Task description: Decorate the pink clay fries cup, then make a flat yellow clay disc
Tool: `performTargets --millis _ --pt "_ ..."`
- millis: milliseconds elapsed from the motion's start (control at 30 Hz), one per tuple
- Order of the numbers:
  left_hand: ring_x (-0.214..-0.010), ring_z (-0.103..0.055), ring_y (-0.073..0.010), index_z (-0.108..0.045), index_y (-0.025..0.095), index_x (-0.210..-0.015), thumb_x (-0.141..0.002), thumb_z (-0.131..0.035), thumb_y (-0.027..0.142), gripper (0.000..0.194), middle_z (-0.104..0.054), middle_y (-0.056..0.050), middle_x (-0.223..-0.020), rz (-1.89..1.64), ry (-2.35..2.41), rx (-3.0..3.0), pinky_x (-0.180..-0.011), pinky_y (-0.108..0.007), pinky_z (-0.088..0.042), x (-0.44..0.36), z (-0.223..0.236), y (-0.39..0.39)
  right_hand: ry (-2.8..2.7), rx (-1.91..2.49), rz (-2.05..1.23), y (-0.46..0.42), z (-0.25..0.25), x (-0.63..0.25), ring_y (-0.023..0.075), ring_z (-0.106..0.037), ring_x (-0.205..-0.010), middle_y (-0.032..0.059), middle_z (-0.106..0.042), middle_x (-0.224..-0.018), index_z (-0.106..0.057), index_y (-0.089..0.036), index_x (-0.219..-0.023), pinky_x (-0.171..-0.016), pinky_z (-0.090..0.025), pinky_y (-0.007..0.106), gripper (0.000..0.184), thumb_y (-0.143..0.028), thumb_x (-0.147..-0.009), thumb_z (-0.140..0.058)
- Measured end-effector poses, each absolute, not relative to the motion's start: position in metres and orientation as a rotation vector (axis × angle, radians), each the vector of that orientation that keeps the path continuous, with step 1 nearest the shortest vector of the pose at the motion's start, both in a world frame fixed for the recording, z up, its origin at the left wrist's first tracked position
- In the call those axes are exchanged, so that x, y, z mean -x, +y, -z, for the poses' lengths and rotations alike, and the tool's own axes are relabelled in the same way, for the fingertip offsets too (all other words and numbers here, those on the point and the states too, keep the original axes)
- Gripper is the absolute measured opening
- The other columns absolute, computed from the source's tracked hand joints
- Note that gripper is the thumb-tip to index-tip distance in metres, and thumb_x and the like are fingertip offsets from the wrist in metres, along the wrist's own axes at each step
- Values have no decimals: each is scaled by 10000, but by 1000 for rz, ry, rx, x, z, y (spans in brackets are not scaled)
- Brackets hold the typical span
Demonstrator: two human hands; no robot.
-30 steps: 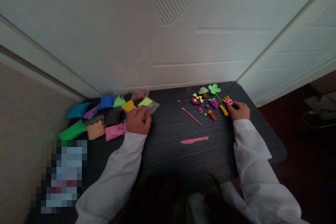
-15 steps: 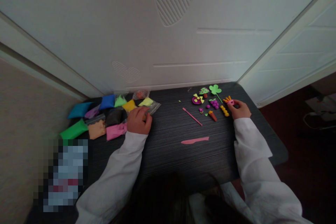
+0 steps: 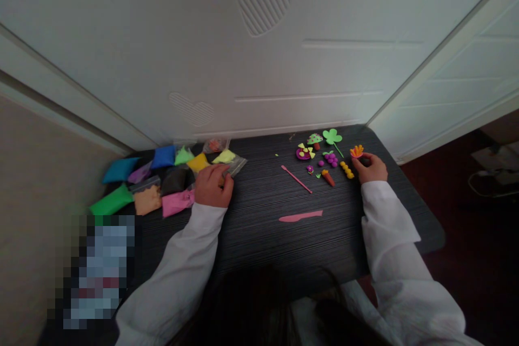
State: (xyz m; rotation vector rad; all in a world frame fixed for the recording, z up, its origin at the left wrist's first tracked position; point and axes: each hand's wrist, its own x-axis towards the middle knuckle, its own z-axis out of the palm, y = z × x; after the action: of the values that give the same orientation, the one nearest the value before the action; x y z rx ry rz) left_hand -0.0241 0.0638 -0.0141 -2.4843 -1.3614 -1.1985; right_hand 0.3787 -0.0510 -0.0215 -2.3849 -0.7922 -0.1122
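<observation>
My right hand [image 3: 372, 168] is at the right of the dark table, thumb and fingers closed on a small clay box of fries [image 3: 356, 152], orange sticks in a pink holder. Just left of it lie a yellow beaded clay strip [image 3: 346, 170], purple clay grapes [image 3: 331, 160], a clay carrot [image 3: 328, 178] and a green clay clover [image 3: 332, 137]. My left hand [image 3: 214, 186] rests curled beside the bags of coloured clay, against a pink bag [image 3: 177, 203] and a clear bag edge [image 3: 238, 166]. Whatever is inside its fingers, if anything, is hidden.
Several clay bags, such as a blue one [image 3: 164, 157] and a green one [image 3: 111, 201], crowd the left side. A pink stick tool [image 3: 297, 179] and a pink plastic knife [image 3: 300, 217] lie mid-table. A white panel [image 3: 259, 75] rises behind the table's back edge.
The clay fries in my right hand have tipped more upright, their orange sticks now facing me more and the pink front showing less. My left hand stays in place.
</observation>
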Motion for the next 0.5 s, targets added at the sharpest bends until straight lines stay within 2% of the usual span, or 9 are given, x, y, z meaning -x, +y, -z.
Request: performTargets --millis 267,500 --pt "-893 -504 -200 -581 136 -903 -694 -497 202 235 -573 -95 -899 1220 -1355 2506 -840 -340 -396 24 15 64 -816 2428 146 -51 20 -377 230 -552 -762 80 -615 -825 -624 -177 -880 -678 -424 377 451 -497 -568 -572" --pt "-870 -513 -202 -592 133 -875 -687 -501 206 221 -577 -93 -881 1245 -1357 2481 -819 -341 -410 23 15 64 -815 2417 146 -51 21 -378 223 -557 -759 77 -615 -825 -611 -175 -857 -673 -423 365 431 -500 -578 -558"
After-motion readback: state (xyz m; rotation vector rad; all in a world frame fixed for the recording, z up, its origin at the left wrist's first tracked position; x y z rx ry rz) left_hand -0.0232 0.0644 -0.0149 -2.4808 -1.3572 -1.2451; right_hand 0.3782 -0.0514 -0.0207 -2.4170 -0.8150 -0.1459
